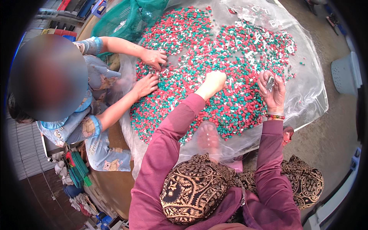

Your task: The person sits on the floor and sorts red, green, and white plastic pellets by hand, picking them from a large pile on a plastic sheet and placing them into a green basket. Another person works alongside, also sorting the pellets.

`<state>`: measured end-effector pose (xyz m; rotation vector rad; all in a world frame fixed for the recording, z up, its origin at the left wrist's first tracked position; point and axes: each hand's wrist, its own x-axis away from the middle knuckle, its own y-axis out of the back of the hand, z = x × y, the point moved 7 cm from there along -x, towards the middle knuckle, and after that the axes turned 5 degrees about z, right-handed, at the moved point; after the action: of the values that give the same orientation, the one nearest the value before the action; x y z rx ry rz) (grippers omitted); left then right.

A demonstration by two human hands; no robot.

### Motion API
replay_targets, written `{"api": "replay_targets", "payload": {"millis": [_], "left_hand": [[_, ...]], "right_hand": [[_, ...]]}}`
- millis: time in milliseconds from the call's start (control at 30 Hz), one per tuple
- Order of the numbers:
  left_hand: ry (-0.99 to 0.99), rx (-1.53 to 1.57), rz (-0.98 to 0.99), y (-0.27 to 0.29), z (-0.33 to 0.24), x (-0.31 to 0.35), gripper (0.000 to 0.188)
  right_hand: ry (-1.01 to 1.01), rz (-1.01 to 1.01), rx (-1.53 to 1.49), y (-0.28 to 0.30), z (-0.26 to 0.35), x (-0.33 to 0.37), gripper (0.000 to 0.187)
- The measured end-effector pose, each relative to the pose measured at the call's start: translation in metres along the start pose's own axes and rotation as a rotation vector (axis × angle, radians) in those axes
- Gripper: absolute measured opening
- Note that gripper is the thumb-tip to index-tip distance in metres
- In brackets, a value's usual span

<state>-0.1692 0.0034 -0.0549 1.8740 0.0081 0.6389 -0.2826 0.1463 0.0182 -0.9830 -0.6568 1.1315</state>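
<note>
Small red, green and white pieces, like plastic bits or pebbles point(234, 103), lie spread in a wide layer on a pale translucent sheet point(306, 99). Over the middle of this layer is my left hand point(215, 81), closed like a fist; whatever its fingers hold, if anything, is hidden. Further right, my right hand point(273, 90) is turned palm up near the layer's right edge. Its fingers curl round a small grey-and-white piece point(270, 83) whose kind I cannot make out.
At the left a co-worker's two hands point(147, 84) touch the pieces. White flat plastic scraps point(253, 53) lie among them at the far right. Green netting point(134, 19) is bunched at the far left. A pale perforated basket point(345, 74) stands on the floor at right.
</note>
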Motion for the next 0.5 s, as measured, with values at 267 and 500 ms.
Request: {"api": "replay_targets", "payload": {"millis": [267, 500], "left_hand": [[-0.132, 0.021, 0.108, -0.026, 0.000, 0.003, 0.026], [0.038, 0.509, 0.045, 0.030, 0.037, 0.045, 0.026]], "right_hand": [[-0.123, -0.416, 0.312, 0.065, 0.006, -0.014, 0.036], [-0.322, -0.802, 1.904, 0.151, 0.042, -0.072, 0.046]]}}
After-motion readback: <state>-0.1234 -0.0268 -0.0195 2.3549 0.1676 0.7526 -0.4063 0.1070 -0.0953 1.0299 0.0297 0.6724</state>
